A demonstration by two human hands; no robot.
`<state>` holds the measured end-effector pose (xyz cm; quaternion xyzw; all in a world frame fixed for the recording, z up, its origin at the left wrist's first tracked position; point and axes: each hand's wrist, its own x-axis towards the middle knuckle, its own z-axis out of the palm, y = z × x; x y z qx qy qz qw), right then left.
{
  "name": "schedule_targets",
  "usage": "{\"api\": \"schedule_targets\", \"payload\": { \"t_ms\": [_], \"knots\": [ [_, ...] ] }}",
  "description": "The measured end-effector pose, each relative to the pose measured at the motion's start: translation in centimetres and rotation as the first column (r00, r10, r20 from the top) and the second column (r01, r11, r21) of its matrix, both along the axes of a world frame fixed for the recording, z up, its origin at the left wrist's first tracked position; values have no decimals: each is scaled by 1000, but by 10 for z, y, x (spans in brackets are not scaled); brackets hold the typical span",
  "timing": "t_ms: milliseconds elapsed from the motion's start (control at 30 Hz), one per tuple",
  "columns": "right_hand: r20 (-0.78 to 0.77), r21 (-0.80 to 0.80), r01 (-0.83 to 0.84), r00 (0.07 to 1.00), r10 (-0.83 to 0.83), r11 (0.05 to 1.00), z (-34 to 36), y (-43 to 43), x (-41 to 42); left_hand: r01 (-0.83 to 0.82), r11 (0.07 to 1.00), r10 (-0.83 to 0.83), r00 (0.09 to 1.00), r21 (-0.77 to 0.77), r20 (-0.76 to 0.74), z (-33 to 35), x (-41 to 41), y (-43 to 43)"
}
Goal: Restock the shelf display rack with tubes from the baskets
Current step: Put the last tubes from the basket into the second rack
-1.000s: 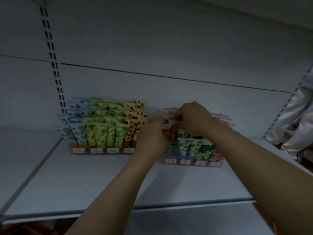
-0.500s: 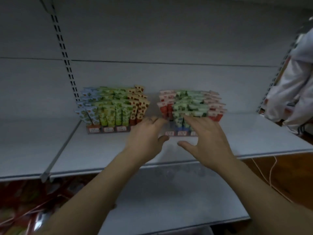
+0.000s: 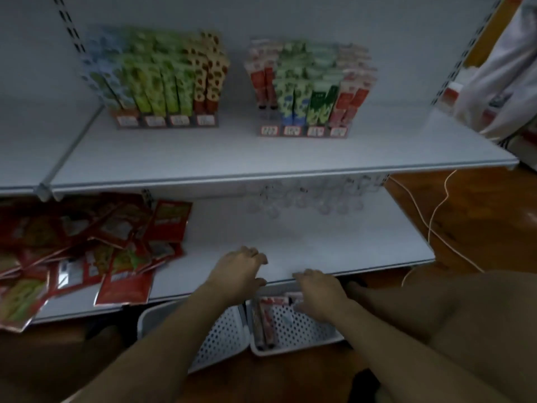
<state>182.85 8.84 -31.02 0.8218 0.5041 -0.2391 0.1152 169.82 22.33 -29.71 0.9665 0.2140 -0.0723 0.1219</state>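
Two display racks of upright tubes stand on the upper shelf: the left rack [image 3: 162, 120] with blue, green and spotted tubes, the right rack [image 3: 303, 130] with red, green and pink tubes. Below the lower shelf two white perforated baskets sit on the floor. The right basket [image 3: 293, 343] holds a few red tubes [image 3: 266, 318]; the left basket [image 3: 220, 333] shows no tubes. My left hand [image 3: 236, 271] hovers over the lower shelf's front edge, fingers relaxed. My right hand [image 3: 318, 292] reaches down over the right basket, fingers loosely spread, holding nothing.
Red snack packets [image 3: 87, 251] lie piled on the lower shelf [image 3: 319, 237] at the left. A white cable [image 3: 430, 222] trails over the wooden floor at the right. A person in white clothing [image 3: 499, 68] stands at the far right. My knee [image 3: 465, 330] is at the lower right.
Both hands left the right rack and dropped from the upper shelf to the lower shelf's edge and the baskets. My view tilted down, bringing the baskets and packets into sight.
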Motion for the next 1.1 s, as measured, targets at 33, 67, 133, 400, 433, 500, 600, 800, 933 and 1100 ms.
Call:
{"api": "schedule_targets", "payload": {
  "t_ms": [33,67,133,400,433,500,600,800,933,1100],
  "knots": [
    [-20,-70,-16,1000,15,997,-15,-5,-1,-17,999,16,999,-30,-35,-21,-3,-8],
    [-45,-119,-31,999,26,992,-24,-8,-1,-41,997,36,997,-64,-72,-40,-8,-17],
    [-75,-168,-45,997,33,985,-29,-7,5,-95,989,77,986,-114,-148,-74,-16,-33],
    [-228,-182,93,964,-134,979,-58,2,21,-119,974,76,974,-195,-214,-124,-12,-29],
    [-253,-192,111,954,-158,975,-68,6,20,-112,974,68,974,-198,-217,-126,-9,-28],
    [-275,-201,120,945,-174,972,-89,11,15,-90,973,41,973,-212,-226,-129,-5,-29],
    [-321,-253,151,919,-230,956,-120,17,6,-21,989,-15,969,-145,-247,-138,-3,-35],
    [-319,-280,261,882,-347,924,-169,30,-9,125,990,-139,960,-70,-243,-159,-5,-42],
    [-317,-246,299,874,-368,922,-190,41,-18,178,982,-186,944,-56,-273,-169,-12,-40],
    [-340,-254,388,821,-458,886,-212,39,-17,203,979,-193,944,10,-266,-175,-10,-44]
  ]
}}
